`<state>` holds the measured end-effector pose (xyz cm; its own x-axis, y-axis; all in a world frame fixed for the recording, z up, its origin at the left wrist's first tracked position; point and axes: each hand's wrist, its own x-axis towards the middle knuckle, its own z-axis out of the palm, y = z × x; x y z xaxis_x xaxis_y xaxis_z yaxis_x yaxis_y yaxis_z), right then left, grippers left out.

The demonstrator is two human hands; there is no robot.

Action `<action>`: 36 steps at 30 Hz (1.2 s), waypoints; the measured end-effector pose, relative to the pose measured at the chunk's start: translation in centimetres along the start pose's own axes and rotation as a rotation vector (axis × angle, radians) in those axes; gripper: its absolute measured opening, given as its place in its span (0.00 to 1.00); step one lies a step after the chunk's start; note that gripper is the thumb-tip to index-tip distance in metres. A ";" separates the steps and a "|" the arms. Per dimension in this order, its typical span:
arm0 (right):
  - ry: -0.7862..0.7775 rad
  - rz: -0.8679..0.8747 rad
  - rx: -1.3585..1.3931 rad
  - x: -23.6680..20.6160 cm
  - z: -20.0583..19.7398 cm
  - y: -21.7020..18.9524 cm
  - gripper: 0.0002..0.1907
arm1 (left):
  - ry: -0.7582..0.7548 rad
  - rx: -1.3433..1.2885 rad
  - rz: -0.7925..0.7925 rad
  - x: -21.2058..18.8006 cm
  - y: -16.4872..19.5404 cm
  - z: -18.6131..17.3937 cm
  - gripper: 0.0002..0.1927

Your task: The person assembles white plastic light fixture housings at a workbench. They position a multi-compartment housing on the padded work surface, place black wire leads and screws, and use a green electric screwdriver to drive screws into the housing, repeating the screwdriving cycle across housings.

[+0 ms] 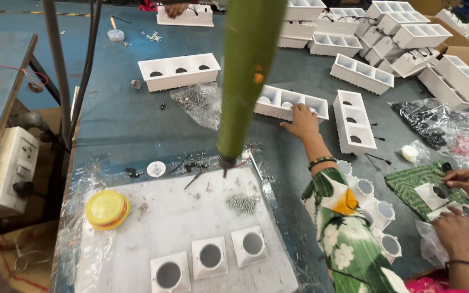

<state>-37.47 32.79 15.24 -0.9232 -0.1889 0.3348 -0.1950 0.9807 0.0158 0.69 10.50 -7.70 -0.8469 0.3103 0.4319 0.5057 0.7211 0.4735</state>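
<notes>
R hand (pixel 302 122) open, palm down, fingertips touching white 3-cell housing (pixel 311 103) on bench (pixel 126 119). L hand out of view. Green hanging screwdriver (pixel 242 81) just left of housing.

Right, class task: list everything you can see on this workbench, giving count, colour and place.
screwdriver: one, green, hanging at centre
square trims: three, white, on the near board
lid: one, yellow, left of the board
screws: small pile, silver, on the board
three-cell housings: many, white, across the blue table, heaped far right
round cups: several, white, beside the sleeve
switch box: one, cream, left edge
co-worker's hands: two, right edge, over green cloth
right hand: one, flat on the rim of a housing; left hand out of view
</notes>
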 end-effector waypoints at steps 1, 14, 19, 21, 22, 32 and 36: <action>-0.017 -0.003 -0.027 0.5 0.2 -0.1 0.39 | -0.005 -0.005 0.000 0.5 0.1 -0.3 0.09; 0.437 0.036 0.347 -3.1 -1.7 0.3 0.10 | 0.033 -0.016 -0.006 -2.7 1.2 0.8 0.09; 0.176 0.301 1.070 -4.0 -8.1 5.1 0.20 | 0.137 -0.063 0.016 -3.9 2.3 -1.1 0.09; 0.152 0.251 1.415 -6.1 -9.5 6.8 0.17 | 0.100 -0.123 0.033 -3.7 2.6 -2.5 0.09; 0.139 0.222 1.586 -7.3 -10.2 7.2 0.17 | 0.130 -0.120 0.052 -3.3 2.8 -3.1 0.09; -0.528 0.447 1.913 -26.4 -3.4 -0.9 0.22 | 0.431 -0.448 -0.037 -0.2 4.7 -19.1 0.26; -1.080 0.438 1.469 -28.2 0.3 -6.6 0.24 | 0.148 0.045 0.257 0.7 7.0 -27.1 0.46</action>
<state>-10.28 31.63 5.47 -0.6497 -0.4906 -0.5807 0.5314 0.2532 -0.8084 8.13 -1.02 16.69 -0.6573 0.3945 0.6421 0.6895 0.6588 0.3010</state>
